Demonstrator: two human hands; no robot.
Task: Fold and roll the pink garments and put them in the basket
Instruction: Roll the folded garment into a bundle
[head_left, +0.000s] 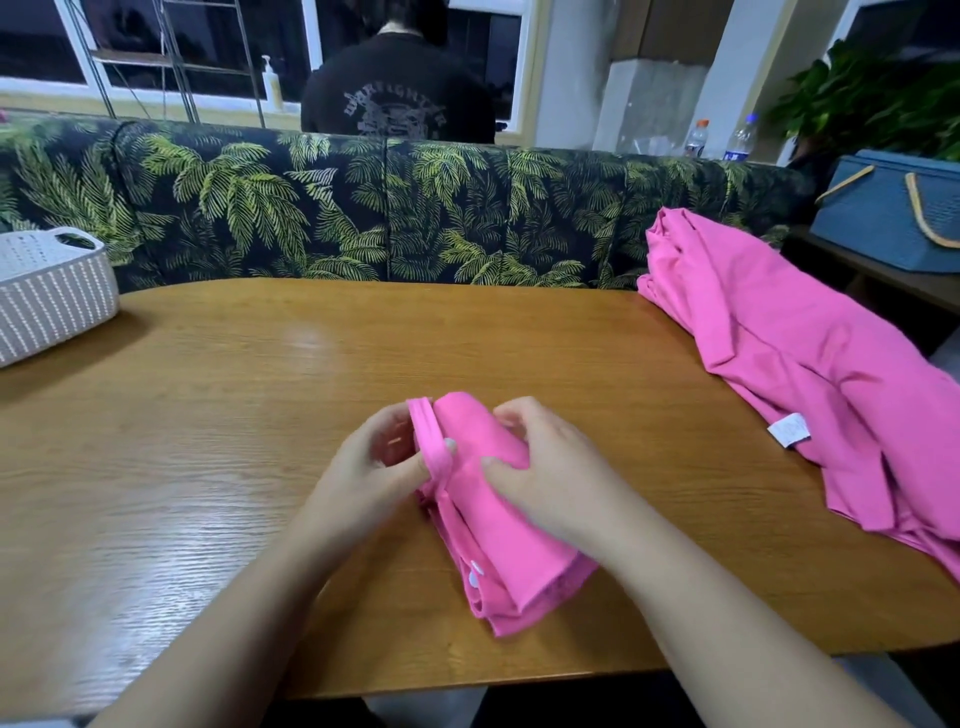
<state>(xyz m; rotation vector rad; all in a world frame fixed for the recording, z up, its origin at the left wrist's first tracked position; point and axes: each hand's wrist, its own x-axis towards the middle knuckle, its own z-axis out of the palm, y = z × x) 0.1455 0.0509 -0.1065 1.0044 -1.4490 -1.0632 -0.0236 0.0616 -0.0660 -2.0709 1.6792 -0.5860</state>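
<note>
A folded pink garment (498, 551) lies on the wooden table (208, 415) in front of me, its far end rolled up into a thick bundle. My left hand (374, 467) pinches the pink hem band at the left side of the roll. My right hand (545, 467) grips the roll from the right, thumb pressing into the fabric. A second pink garment (810, 364) lies loose and crumpled at the table's right edge, a white label showing. A white woven basket (52, 291) stands at the far left of the table.
A palm-print sofa back (389, 208) runs behind the table, with a person in a dark top seated beyond it. A blue basket with tan handles (883, 213) sits on a shelf at the right. Two bottles (719, 137) stand near a plant.
</note>
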